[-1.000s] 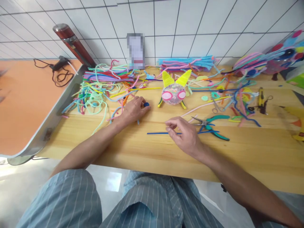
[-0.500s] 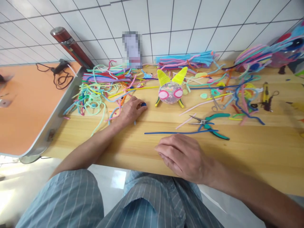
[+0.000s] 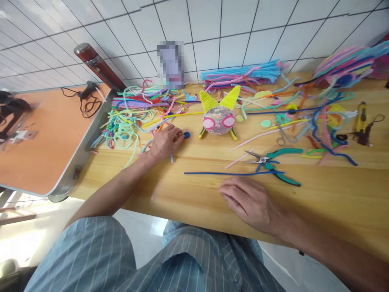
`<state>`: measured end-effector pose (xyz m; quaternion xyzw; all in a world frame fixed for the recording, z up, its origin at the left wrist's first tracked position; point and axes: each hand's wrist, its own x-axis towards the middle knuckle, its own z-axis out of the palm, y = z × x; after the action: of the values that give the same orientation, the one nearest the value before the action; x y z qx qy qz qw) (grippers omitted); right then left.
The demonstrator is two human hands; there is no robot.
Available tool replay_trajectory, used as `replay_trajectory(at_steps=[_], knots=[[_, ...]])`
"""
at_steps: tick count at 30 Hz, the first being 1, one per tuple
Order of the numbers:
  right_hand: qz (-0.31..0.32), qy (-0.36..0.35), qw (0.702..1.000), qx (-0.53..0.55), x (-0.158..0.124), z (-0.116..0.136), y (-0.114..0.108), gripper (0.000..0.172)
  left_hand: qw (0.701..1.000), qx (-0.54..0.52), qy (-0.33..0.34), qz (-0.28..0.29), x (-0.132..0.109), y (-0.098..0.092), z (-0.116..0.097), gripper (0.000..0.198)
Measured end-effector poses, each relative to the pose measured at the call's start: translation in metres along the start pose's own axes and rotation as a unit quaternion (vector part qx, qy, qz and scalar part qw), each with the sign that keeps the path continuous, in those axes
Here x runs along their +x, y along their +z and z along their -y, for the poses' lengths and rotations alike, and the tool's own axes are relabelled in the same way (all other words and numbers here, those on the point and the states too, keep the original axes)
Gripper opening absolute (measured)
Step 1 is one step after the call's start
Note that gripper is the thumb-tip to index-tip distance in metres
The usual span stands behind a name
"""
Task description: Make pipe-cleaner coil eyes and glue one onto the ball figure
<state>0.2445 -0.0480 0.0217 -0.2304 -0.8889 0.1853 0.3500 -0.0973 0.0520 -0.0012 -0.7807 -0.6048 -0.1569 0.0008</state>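
My left hand rests on the wooden table with its fingers curled, the fingertips touching a small blue coiled piece. Just right of that stands a round pipe-cleaner figure with yellow ears and pink eyes. My right hand lies flat near the table's front edge, fingers loosely stretched, holding nothing. A long straight blue pipe cleaner lies just beyond it. Teal-handled pliers lie at its right end.
Heaps of coloured pipe cleaners cover the back of the table, with a blue bundle by the tiled wall. Small scissors and a yellow tool lie at right. An orange table with a black cable adjoins on the left.
My right hand has drawn back from the blue pipe cleaner toward the table's front edge and flattened, then shifted a little right. The left hand stays by the blue coil.
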Motion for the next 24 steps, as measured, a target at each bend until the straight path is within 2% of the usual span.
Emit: replay_trajectory(at_steps=[3,8,14,16,18,21,24], knots=[[-0.009,0.007,1.000,0.003,-0.003,-0.004,0.002,0.016,0.999,0.025,-0.019,-0.006,0.003,-0.001,-0.010,0.032],[-0.014,0.013,1.000,0.005,-0.005,-0.010,0.005,0.016,0.997,0.041,-0.048,0.044,0.012,-0.002,-0.022,0.025],[-0.022,0.026,0.999,0.006,-0.005,-0.014,0.001,0.014,0.983,-0.087,-0.157,0.043,0.022,-0.012,-0.004,0.030],[-0.024,0.027,0.999,0.010,-0.005,-0.015,0.000,0.015,0.980,-0.099,-0.169,0.029,0.021,-0.015,0.005,0.033],[-0.027,0.027,0.999,0.008,-0.005,-0.015,-0.001,0.015,0.984,-0.094,-0.150,-0.005,0.017,-0.018,0.010,0.030],[-0.030,0.024,0.999,0.004,-0.004,-0.015,-0.002,0.016,0.992,-0.082,-0.080,-0.057,0.004,-0.019,0.011,0.028],[-0.032,0.022,0.999,0.003,-0.003,-0.013,-0.002,0.016,0.996,-0.073,0.004,-0.049,-0.008,-0.017,0.009,0.028]])
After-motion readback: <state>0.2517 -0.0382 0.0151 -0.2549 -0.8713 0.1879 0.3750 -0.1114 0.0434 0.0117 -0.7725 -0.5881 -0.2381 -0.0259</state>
